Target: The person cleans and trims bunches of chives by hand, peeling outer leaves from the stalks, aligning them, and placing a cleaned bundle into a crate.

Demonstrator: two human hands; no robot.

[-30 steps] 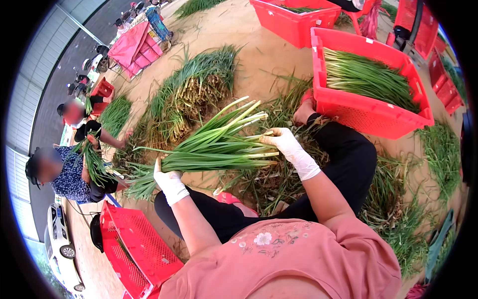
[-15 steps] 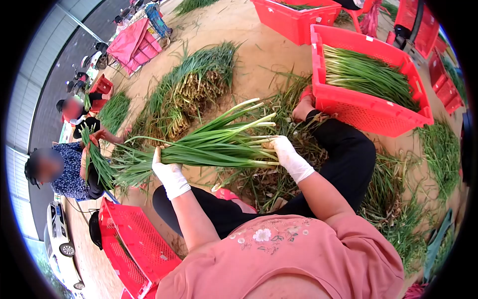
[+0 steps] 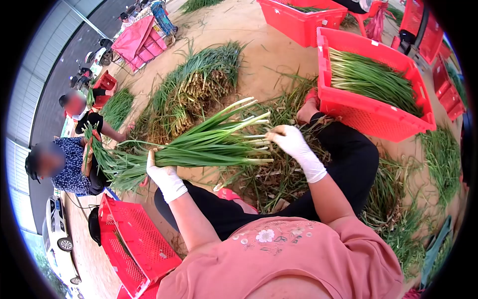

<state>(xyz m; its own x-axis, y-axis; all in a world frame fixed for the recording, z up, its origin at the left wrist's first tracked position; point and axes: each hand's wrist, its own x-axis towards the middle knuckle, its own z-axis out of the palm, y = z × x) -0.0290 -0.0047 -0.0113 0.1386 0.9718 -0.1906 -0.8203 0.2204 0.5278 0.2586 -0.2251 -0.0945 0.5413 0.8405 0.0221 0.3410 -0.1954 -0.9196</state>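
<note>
My left hand (image 3: 164, 175), in a white fingerless glove, is wrapped round a bunch of long green stalks (image 3: 209, 144) near its leafy part. The pale stalk ends fan out to the right. At those ends, my right hand (image 3: 289, 141), gloved the same way, has thumb and fingertips pinched together on a pale stalk end. Beneath the bunch lies a litter of loose leaves and trimmings (image 3: 279, 179) between my legs.
A red crate (image 3: 377, 117) with trimmed stalks stands at upper right, another red crate (image 3: 294, 22) behind it. An untrimmed heap (image 3: 199, 84) lies ahead. A co-worker (image 3: 69, 162) sits at left holding stalks; a red crate (image 3: 139, 239) is at lower left.
My right hand has drawn slightly back from the bunch, its fingers now pinching at a stalk tip. My left hand still holds the bunch, which has shifted slightly left in view.
</note>
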